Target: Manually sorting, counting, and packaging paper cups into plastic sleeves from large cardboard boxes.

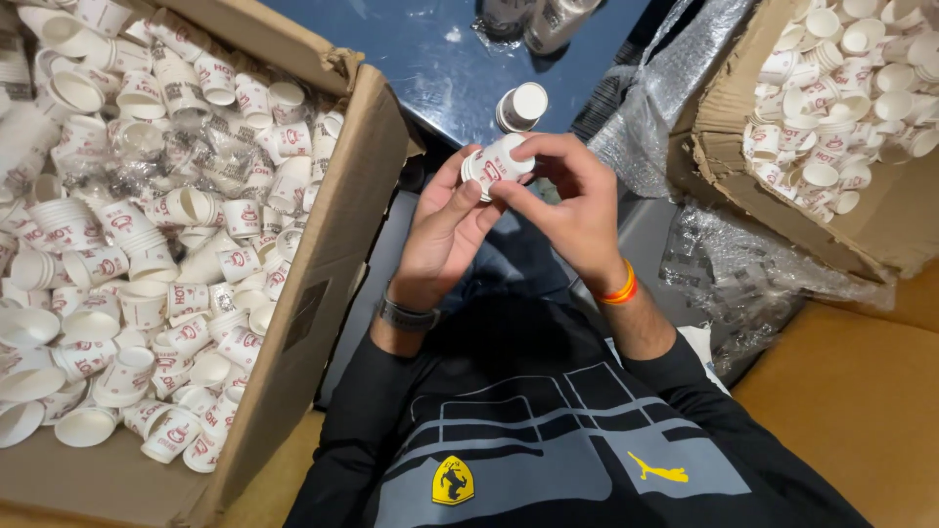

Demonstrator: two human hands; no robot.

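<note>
Both the left hand (pixel 445 230) and right hand (pixel 572 210) pinch 1 short cup stack (pixel 497 164); keeping rims aligned and squeezing lightly would avoid crushing.

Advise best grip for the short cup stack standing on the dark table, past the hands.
Probably take the cup stack by its side walls, coming from above: it stands alone on the dark table, wide base disc facing up, sides free. Both the left hand and right hand are busy holding another small cup stack.

white cups (pixel 497 162), red print
</note>
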